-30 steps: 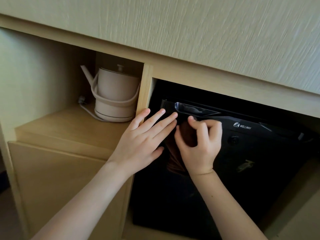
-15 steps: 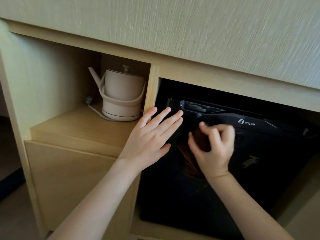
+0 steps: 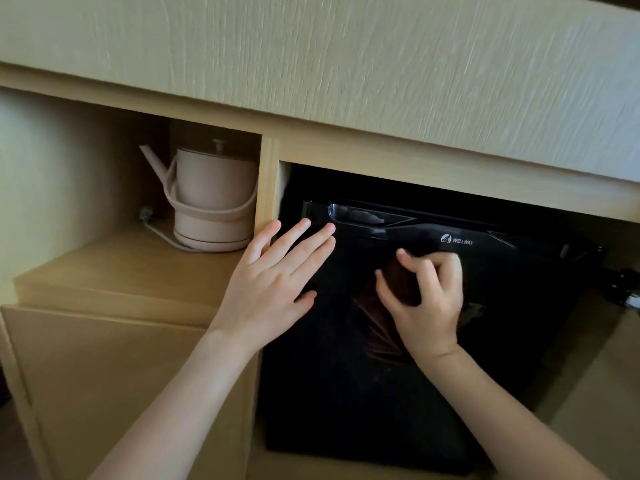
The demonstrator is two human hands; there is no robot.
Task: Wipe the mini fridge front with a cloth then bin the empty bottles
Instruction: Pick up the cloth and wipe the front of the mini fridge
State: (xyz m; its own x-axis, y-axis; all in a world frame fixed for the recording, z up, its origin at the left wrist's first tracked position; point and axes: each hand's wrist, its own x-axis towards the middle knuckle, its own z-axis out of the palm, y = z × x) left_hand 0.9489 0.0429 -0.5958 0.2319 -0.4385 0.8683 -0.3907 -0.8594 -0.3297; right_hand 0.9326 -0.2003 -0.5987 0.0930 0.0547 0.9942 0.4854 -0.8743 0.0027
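Note:
A glossy black mini fridge (image 3: 519, 323) with a white logo sits in the right bay of a light wooden cabinet, its door closed. My right hand (image 3: 429, 306) presses a dark brown cloth (image 3: 401, 285) against the upper middle of the door, just below the handle recess (image 3: 363, 216), fingers curled around the cloth. My left hand (image 3: 273, 282) lies flat with fingers spread on the door's upper left corner, next to the wooden divider (image 3: 268, 188). No bottles are in view.
A beige electric kettle (image 3: 214, 199) with its cord stands on the shelf (image 3: 121, 271) in the left bay, close to my left hand. The cabinet's top rail (image 3: 415, 157) overhangs the fridge. A door hinge (image 3: 623, 292) shows at the right edge.
My right hand has slid the cloth to the right across the top of the fridge door, closer to the logo. My left hand has stayed at the door's upper left corner.

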